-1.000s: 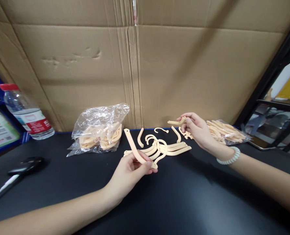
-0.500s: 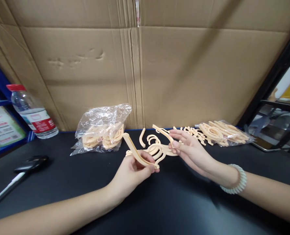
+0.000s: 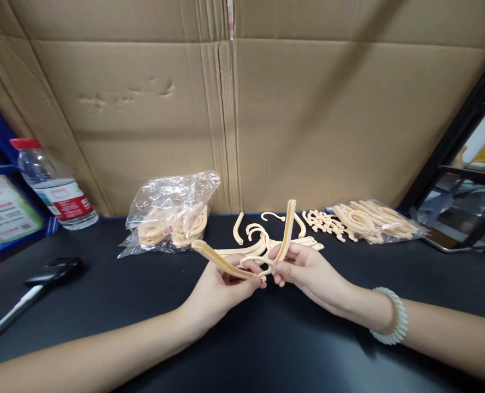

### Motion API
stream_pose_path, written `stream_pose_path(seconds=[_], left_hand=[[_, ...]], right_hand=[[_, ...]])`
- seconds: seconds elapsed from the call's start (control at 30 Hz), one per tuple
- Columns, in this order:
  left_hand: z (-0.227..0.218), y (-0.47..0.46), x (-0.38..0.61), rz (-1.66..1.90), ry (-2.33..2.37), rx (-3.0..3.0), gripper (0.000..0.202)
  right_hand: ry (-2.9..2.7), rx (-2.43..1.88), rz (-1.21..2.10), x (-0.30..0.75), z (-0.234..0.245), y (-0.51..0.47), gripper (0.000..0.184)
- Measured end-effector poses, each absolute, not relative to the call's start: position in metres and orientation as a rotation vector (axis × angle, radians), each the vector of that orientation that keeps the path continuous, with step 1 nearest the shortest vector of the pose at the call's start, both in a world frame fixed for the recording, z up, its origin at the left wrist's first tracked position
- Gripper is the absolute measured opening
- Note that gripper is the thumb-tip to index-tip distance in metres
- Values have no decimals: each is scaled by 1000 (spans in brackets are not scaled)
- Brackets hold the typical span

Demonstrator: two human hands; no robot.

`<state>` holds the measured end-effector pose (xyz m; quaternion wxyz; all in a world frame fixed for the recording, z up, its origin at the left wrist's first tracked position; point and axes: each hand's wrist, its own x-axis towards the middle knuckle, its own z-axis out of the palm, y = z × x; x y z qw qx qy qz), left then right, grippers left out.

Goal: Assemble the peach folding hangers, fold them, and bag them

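Note:
My left hand [image 3: 229,281] is closed on a beige plastic hanger arm [image 3: 214,256], whose free end points up and left. A curved hanger hook [image 3: 251,263] shows between my hands, by the inner ends of the arms; whether it is joined to them I cannot tell. Closed on a second hanger arm [image 3: 287,229] is my right hand [image 3: 303,270], holding that piece nearly upright with its hollow side toward me. Both inner ends lie close together, partly hidden by fingers. Behind my hands, loose hanger arms [image 3: 307,242] and hooks [image 3: 258,228] lie on the black table [image 3: 242,349].
Clear bags of hanger parts sit at left [image 3: 172,218] and right [image 3: 383,221]. Small hooks [image 3: 326,224] are piled beside the right bag. A water bottle [image 3: 62,191] and a black device [image 3: 54,271] with a white cable are at left. Cardboard [image 3: 144,109] stands behind.
My right hand has moved left and down toward my left hand, turning its hanger arm upright. The arm in my left hand has tilted lower.

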<state>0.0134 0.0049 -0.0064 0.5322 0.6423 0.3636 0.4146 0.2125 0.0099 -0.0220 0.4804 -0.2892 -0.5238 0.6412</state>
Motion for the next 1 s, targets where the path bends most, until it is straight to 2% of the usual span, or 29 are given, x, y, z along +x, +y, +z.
stream_pose_path(seconds=[0.27,0.6,0.8,1.0], left_hand=[[2,5,16,976,800,1581,8],[-1,5,15,873,765,1462,12],[0,7,15,892,769,1486,9],[-1,8,13,890,767,1500,10]], right_hand=[[-1321,-675,1582,210,-24,9,26],[-1380,-670,1587,210,-21,7,29],[-1437,-650,1560,210,-22,6,24],[-1372,-641,1576,210,-26,9,31]])
